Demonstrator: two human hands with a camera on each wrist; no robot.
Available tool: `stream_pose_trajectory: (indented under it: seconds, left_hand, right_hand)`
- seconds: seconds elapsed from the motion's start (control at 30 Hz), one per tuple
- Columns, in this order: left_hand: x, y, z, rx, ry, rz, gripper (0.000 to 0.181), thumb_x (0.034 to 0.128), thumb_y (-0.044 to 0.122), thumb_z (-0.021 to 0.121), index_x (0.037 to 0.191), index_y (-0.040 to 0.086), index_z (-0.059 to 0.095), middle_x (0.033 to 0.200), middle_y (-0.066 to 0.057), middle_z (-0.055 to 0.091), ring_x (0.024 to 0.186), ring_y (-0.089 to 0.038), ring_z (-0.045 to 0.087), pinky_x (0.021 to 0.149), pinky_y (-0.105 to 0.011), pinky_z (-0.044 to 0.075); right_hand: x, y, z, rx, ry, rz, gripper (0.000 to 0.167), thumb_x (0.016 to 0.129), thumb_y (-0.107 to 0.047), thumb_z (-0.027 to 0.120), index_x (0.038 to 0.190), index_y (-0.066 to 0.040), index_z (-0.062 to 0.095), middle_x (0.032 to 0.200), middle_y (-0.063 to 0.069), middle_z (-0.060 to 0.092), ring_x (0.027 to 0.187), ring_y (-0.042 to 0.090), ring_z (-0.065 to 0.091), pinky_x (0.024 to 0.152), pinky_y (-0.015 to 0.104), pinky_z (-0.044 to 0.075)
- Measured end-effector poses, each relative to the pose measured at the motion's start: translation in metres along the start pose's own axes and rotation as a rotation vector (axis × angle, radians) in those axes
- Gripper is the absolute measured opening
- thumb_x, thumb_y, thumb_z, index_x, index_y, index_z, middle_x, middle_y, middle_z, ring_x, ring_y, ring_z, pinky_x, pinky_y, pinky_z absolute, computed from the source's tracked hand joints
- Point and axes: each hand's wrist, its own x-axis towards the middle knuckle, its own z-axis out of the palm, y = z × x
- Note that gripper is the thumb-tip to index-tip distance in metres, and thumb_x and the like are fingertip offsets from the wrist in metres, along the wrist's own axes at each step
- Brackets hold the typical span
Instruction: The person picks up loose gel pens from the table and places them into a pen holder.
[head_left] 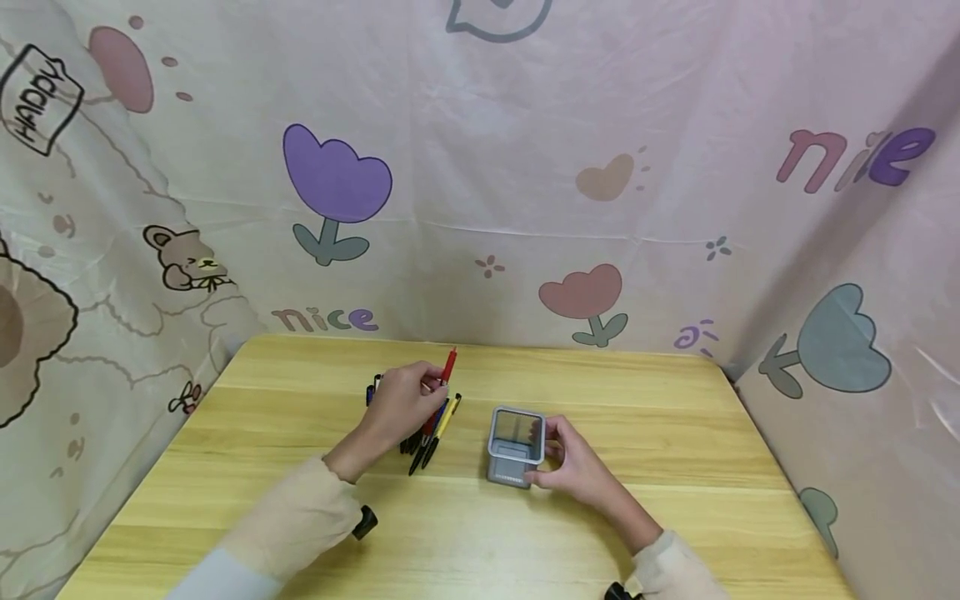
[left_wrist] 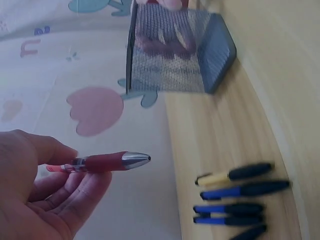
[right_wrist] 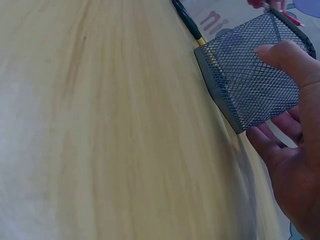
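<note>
Note the left hand (head_left: 401,406) pinching a slim red pen with a silver tip (left_wrist: 112,163) between thumb and fingers, tip pointed down towards the pale wood-grain table (head_left: 645,400). Best to hold that pinch firm near the banded middle, without squeezing so hard as to twist the barrel. Note, too, the right hand (head_left: 573,462) gripping a square, open-topped grey mesh cup (right_wrist: 245,70), thumb on one wall and fingers round another, mouth up. Steady the cup lightly, leaving the mouth uncovered and bending no wall inward. Mind the slender yellow-and-black pen (head_left: 442,431) and the blue-and-black pens (left_wrist: 245,190) lying loose under and beside the left hand; lift clear of those, likely to roll if brushed. Work well away from the white, flower-printed cloth (head_left: 465,183) hanging behind.
</note>
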Motion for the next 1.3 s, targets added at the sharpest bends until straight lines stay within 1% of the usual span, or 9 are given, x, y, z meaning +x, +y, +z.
stream_pose_trajectory:
  seconds: [0.1,0.2,0.4,0.67,0.73,0.83,0.9,1.03,1.3]
  left_hand:
    - [-0.001,0.009,0.004,-0.040,0.001,0.046,0.022,0.0909,0.008,0.075,0.111,-0.002,0.075,0.089,-0.010,0.078,0.075,-0.012,0.071,0.063,-0.019,0.059]
    - [-0.002,0.017,0.007,-0.081,0.008,0.076,0.020,0.0911,0.007,0.075,0.109,-0.002,0.076,0.089,-0.009,0.078,0.074,-0.011,0.071,0.063,-0.018,0.059]
    - [-0.002,0.026,0.014,-0.137,0.015,0.123,0.018,0.0923,0.007,0.075,0.109,0.000,0.076,0.089,-0.009,0.078,0.074,-0.010,0.071,0.061,-0.014,0.056]
    - [-0.001,0.039,0.023,-0.223,0.043,0.192,0.017,0.0929,0.006,0.075,0.108,-0.001,0.076,0.087,-0.009,0.077,0.073,-0.011,0.071,0.063,-0.016,0.058]
    - [0.000,0.042,0.026,-0.242,0.044,0.210,0.017,0.0924,0.005,0.075,0.108,-0.001,0.076,0.087,-0.009,0.077,0.073,-0.012,0.071,0.065,-0.016,0.059]
    - [0.001,0.047,0.030,-0.268,0.032,0.217,0.018,0.0921,0.005,0.076,0.108,-0.001,0.076,0.088,-0.009,0.077,0.074,-0.012,0.071,0.066,-0.017,0.059]
    - [0.002,0.049,0.033,-0.271,0.014,0.223,0.017,0.0924,0.006,0.076,0.108,0.000,0.076,0.089,-0.008,0.077,0.075,-0.011,0.071,0.067,-0.017,0.060]
    - [0.001,0.051,0.040,-0.250,-0.023,0.238,0.016,0.0929,0.010,0.077,0.107,0.002,0.077,0.090,-0.006,0.078,0.075,-0.008,0.070,0.067,-0.017,0.059]
    - [-0.001,0.047,0.054,-0.198,-0.051,0.256,0.014,0.0909,0.009,0.079,0.104,0.002,0.079,0.086,-0.006,0.079,0.073,-0.008,0.072,0.065,-0.014,0.058]
  right_hand:
    - [0.000,0.000,0.001,-0.001,-0.009,-0.019,0.072,0.075,-0.009,0.089,0.133,-0.003,0.048,0.130,0.020,0.059,0.121,0.032,0.063,0.111,0.033,0.052]
    - [0.001,0.000,0.003,0.007,-0.017,-0.028,0.071,0.075,-0.009,0.089,0.133,-0.002,0.048,0.130,0.021,0.060,0.122,0.034,0.063,0.112,0.035,0.051]
    - [0.002,-0.001,0.008,0.026,-0.033,-0.031,0.071,0.075,-0.008,0.089,0.133,-0.001,0.048,0.131,0.022,0.060,0.122,0.035,0.064,0.111,0.032,0.052]
    - [0.004,-0.002,0.012,0.048,-0.044,-0.029,0.072,0.076,-0.009,0.089,0.133,-0.002,0.046,0.132,0.022,0.061,0.123,0.037,0.064,0.111,0.031,0.051]
    - [0.005,-0.002,0.013,0.061,-0.049,-0.024,0.072,0.077,-0.010,0.089,0.134,-0.002,0.046,0.132,0.022,0.061,0.124,0.037,0.064,0.110,0.029,0.051]
    - [0.005,-0.003,0.016,0.073,-0.061,-0.025,0.072,0.078,-0.009,0.088,0.135,-0.003,0.045,0.133,0.021,0.060,0.124,0.036,0.065,0.109,0.027,0.052]
    - [0.006,-0.004,0.017,0.066,-0.060,-0.022,0.072,0.077,-0.010,0.088,0.134,-0.005,0.045,0.132,0.019,0.060,0.122,0.033,0.065,0.108,0.026,0.052]
    - [0.006,-0.005,0.019,0.048,-0.050,-0.024,0.071,0.076,-0.011,0.089,0.133,-0.007,0.047,0.130,0.014,0.061,0.120,0.028,0.065,0.111,0.030,0.051]
    - [0.006,-0.004,0.020,0.028,-0.053,-0.015,0.070,0.078,-0.014,0.089,0.133,-0.008,0.047,0.132,0.014,0.061,0.122,0.026,0.064,0.112,0.035,0.050]
